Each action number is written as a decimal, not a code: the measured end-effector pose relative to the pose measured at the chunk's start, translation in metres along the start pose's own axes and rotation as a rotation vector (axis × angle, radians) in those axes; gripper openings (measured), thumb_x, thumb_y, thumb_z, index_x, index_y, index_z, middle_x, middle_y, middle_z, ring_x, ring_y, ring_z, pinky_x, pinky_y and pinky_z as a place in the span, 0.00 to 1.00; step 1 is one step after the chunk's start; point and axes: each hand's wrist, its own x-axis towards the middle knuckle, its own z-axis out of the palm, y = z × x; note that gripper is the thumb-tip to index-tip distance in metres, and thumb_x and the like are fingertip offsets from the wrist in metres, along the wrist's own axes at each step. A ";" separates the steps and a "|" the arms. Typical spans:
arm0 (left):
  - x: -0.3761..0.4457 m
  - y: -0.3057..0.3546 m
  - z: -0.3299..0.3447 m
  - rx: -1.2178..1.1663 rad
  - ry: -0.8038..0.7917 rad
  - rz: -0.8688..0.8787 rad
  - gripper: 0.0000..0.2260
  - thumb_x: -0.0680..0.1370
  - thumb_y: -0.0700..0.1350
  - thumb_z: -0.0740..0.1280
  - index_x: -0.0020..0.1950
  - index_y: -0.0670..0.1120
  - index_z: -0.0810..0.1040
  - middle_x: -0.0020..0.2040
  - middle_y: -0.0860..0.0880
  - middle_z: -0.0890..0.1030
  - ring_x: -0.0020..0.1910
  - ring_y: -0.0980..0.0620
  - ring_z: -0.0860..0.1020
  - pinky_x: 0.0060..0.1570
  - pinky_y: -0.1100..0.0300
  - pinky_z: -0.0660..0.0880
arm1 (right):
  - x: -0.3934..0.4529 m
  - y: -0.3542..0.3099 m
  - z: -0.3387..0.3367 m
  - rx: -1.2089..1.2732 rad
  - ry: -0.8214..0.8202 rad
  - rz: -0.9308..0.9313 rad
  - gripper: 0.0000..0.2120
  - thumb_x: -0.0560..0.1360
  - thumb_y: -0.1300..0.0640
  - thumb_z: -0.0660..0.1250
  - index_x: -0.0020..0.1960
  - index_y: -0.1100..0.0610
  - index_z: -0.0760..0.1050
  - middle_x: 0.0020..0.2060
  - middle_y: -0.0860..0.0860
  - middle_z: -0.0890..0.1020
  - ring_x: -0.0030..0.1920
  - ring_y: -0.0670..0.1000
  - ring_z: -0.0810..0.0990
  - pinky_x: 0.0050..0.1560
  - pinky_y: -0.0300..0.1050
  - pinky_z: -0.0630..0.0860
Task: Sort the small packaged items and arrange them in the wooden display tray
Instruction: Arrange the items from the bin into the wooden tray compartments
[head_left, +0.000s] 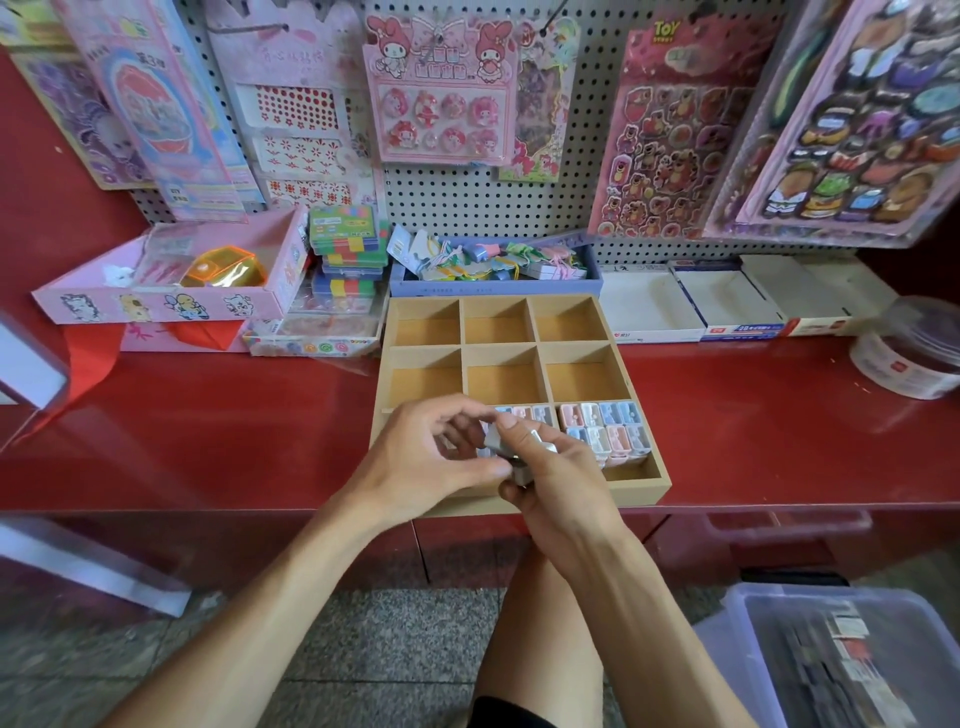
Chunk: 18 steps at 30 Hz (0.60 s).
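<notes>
together, both hands (498, 457) pinch 1 small packaged item (511, 447) (long axis unclear), above wooden tray (644, 491)

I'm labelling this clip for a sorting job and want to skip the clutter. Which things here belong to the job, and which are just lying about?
Job:
wooden tray
packets in the tray
packets in both hands' grip
left hand
right hand

Lying about:
sticker sheets on the pegboard
pink box
blue box of clips
white cartons
tub
bin

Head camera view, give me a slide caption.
Both hands hold small packaged items over a wooden display tray, its near right compartment already filled.
</notes>
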 end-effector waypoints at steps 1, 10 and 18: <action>-0.001 0.003 0.003 -0.005 0.007 0.015 0.13 0.67 0.42 0.79 0.50 0.53 0.84 0.39 0.50 0.83 0.39 0.47 0.81 0.40 0.56 0.76 | -0.001 0.000 0.001 -0.020 0.001 -0.008 0.18 0.68 0.52 0.74 0.52 0.64 0.82 0.36 0.56 0.80 0.28 0.46 0.75 0.30 0.38 0.70; -0.001 0.005 -0.009 -0.133 -0.001 -0.109 0.16 0.74 0.36 0.74 0.59 0.50 0.80 0.45 0.50 0.86 0.38 0.58 0.80 0.35 0.66 0.73 | -0.009 -0.005 -0.004 -0.155 0.016 -0.053 0.05 0.77 0.59 0.72 0.43 0.57 0.84 0.37 0.53 0.81 0.32 0.47 0.74 0.30 0.39 0.69; -0.007 0.008 -0.012 -0.022 0.143 0.014 0.17 0.66 0.35 0.79 0.50 0.50 0.82 0.42 0.51 0.84 0.38 0.55 0.81 0.37 0.60 0.77 | -0.006 -0.001 0.009 -0.035 -0.025 -0.001 0.08 0.79 0.60 0.68 0.41 0.60 0.81 0.32 0.53 0.78 0.31 0.48 0.74 0.28 0.39 0.68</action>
